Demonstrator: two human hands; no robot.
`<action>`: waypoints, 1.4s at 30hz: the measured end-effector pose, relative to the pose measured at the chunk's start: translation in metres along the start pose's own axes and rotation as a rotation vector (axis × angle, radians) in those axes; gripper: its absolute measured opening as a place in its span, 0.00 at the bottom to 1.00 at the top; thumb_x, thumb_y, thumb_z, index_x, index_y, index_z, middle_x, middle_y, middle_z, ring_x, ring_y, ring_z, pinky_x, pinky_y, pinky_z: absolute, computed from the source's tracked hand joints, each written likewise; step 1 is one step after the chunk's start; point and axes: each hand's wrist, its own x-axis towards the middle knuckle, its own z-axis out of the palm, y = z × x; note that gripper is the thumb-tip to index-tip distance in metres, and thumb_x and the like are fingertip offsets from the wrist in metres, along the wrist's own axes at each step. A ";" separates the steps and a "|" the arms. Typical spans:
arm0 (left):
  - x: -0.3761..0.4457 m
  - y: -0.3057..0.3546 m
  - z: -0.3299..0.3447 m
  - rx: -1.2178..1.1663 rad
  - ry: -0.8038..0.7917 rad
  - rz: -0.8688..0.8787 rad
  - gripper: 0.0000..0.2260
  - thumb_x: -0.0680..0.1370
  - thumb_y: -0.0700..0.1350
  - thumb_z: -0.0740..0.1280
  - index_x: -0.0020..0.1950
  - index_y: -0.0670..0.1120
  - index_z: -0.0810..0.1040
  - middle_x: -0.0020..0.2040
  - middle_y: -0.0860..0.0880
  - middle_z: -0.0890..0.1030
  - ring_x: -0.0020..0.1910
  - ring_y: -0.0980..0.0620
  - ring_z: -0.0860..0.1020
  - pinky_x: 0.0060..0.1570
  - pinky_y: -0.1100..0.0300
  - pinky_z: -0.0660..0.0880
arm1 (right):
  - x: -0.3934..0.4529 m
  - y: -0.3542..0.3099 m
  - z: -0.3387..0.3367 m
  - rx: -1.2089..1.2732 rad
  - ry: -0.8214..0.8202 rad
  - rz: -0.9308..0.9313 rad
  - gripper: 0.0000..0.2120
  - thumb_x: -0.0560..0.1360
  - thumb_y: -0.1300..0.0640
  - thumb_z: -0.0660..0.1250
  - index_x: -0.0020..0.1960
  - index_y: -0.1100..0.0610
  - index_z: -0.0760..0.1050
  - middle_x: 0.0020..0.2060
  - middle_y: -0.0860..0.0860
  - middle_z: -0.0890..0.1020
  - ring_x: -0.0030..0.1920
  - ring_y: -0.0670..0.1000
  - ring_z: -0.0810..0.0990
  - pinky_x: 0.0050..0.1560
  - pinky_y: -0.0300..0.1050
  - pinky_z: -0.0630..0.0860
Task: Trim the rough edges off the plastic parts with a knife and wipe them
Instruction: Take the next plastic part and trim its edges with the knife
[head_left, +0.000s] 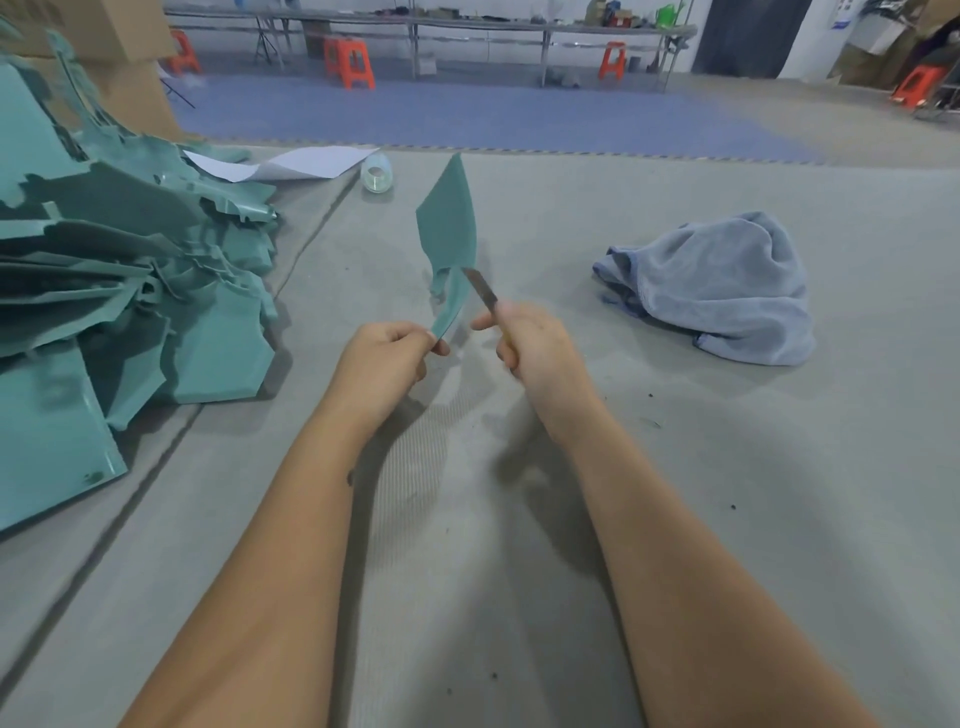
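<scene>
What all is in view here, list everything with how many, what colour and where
plastic part: one, teal, held up at centre
knife: one, metal blade, against the part's lower edge
plastic parts pile: many, teal, left on the floor
towel: one, light blue, crumpled at right
tape roll: one, clear, beyond the part
paper sheet: one, white, by the pile
stools: several, orange, far back
left hand: pinches the part's bottom
right hand: grips the knife

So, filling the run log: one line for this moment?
step: trimming | left hand: pinches part | right hand: grips knife at part | cloth: idle
</scene>
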 end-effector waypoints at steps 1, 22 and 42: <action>0.000 0.000 0.000 -0.009 0.023 0.012 0.12 0.76 0.46 0.61 0.37 0.47 0.82 0.23 0.54 0.67 0.21 0.57 0.62 0.26 0.61 0.59 | 0.001 0.000 0.000 0.019 -0.002 0.034 0.22 0.76 0.40 0.52 0.40 0.49 0.80 0.27 0.45 0.67 0.33 0.48 0.65 0.40 0.45 0.63; -0.007 -0.002 0.003 -0.088 -0.001 0.093 0.10 0.71 0.42 0.57 0.34 0.42 0.75 0.26 0.50 0.64 0.24 0.56 0.62 0.24 0.63 0.59 | 0.002 0.004 0.004 0.072 -0.213 0.114 0.19 0.81 0.54 0.60 0.34 0.56 0.77 0.21 0.47 0.67 0.20 0.42 0.62 0.20 0.31 0.58; -0.008 -0.007 0.000 0.095 -0.034 0.113 0.12 0.69 0.46 0.57 0.29 0.46 0.75 0.23 0.53 0.64 0.24 0.56 0.62 0.28 0.59 0.59 | 0.010 0.008 -0.010 0.101 0.002 0.068 0.18 0.81 0.55 0.61 0.33 0.55 0.74 0.22 0.47 0.67 0.23 0.44 0.63 0.25 0.35 0.61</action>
